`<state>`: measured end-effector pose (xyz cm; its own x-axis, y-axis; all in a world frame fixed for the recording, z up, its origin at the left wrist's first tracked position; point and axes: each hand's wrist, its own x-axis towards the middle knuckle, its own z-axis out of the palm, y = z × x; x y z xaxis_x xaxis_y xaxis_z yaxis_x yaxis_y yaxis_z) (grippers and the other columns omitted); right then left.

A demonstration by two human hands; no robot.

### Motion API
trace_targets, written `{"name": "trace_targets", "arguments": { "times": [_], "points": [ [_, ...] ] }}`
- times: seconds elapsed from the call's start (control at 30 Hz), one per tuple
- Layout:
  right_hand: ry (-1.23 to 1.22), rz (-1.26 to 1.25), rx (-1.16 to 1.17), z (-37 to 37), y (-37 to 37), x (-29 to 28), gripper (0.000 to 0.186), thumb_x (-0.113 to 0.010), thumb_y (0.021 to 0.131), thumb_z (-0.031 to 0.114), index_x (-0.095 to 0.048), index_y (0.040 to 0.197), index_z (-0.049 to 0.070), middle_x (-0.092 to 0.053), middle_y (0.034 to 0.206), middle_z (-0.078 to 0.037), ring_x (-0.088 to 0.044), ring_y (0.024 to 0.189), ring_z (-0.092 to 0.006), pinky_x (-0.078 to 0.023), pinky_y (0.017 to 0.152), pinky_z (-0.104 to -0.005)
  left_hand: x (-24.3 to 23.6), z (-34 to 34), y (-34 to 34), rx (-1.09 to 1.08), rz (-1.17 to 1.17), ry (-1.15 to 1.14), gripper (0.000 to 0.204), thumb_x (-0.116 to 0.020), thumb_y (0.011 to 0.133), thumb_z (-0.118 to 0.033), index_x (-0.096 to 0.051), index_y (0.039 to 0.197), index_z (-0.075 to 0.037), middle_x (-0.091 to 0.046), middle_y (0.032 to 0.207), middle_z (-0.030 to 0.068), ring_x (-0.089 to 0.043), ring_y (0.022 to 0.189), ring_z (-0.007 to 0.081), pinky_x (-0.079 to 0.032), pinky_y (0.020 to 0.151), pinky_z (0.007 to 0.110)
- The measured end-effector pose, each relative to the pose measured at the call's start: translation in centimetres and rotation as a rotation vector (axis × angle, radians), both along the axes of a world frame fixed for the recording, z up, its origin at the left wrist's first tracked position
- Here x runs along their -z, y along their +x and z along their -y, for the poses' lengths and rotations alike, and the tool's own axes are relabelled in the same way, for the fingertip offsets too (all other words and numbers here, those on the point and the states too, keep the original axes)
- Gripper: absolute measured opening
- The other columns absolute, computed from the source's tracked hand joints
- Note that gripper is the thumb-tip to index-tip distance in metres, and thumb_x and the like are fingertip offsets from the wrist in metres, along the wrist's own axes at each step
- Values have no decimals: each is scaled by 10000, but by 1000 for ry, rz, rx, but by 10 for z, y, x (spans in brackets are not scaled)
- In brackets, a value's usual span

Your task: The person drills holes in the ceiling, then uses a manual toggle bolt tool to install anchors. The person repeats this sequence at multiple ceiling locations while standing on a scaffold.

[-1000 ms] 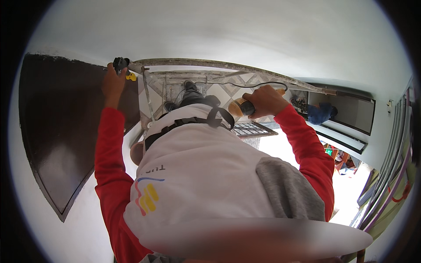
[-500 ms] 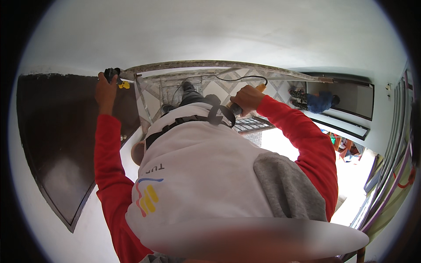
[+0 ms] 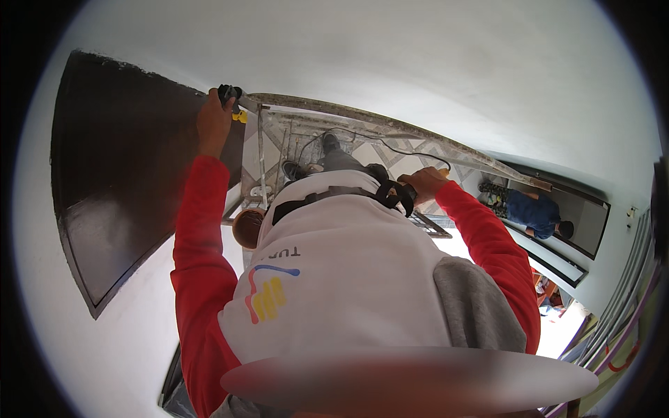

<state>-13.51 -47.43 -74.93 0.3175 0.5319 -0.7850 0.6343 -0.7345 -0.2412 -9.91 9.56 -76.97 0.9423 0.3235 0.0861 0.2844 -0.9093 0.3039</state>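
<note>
My left hand [image 3: 213,127] is raised at the upper left, its fingers closed round a small black object [image 3: 228,93] with a yellow part [image 3: 240,117] beneath it; its exact kind is unclear. It is next to the end of a worn scaffold bar [image 3: 313,104] and the edge of a dark brown panel [image 3: 132,139]. Close to my waist on the right, my right hand [image 3: 426,182] grips a corded power tool [image 3: 444,172] with a yellow end. A black cord [image 3: 390,145] runs from that end to the left. My fingers hide most of the tool.
Below, the scaffold frame stands over a patterned tile floor [image 3: 362,155]. A brown round container [image 3: 247,228] is at my left side. Lower right, a person [image 3: 533,212] in a blue top is near a dark-framed opening. Several long pipes [image 3: 620,285] line the right side.
The view has turned, so the panel, bar and both hands appear shifted right. The person in blue shows more fully. Both hands keep their grips.
</note>
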Motion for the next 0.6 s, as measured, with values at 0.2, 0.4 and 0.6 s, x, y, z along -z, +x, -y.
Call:
{"name": "trace_targets", "arguments": {
  "times": [0.2,0.4,0.6],
  "points": [
    [-68,-52,-35,-9,25,-9,869,-918,581,493,-594,1341,224,-756,1018,-102,-715,1023,-329,-526,867,-468,3,-6,3,-33,-65,-227,364,-682,976,-325,-510,1139,-48,-708,873,221,-686,845,456,-530,715,539],
    [-56,-75,14,-23,57,-40,994,-936,539,491,-573,1421,215,-733,1161,-140,-670,1146,-365,-503,985,-472,-22,-9,-2,22,16,-177,397,-704,973,-301,-546,1221,-34,-726,813,185,-734,654,341,-564,603,427],
    [395,156,221,-111,122,-108,758,-841,754,317,-565,1426,100,-670,1303,-161,-621,1222,-352,-505,1018,-443,-126,-3,-13,165,118,-97,385,-699,971,-308,-565,1208,-35,-697,756,150,-708,595,286,-533,594,401]
  ]
}}
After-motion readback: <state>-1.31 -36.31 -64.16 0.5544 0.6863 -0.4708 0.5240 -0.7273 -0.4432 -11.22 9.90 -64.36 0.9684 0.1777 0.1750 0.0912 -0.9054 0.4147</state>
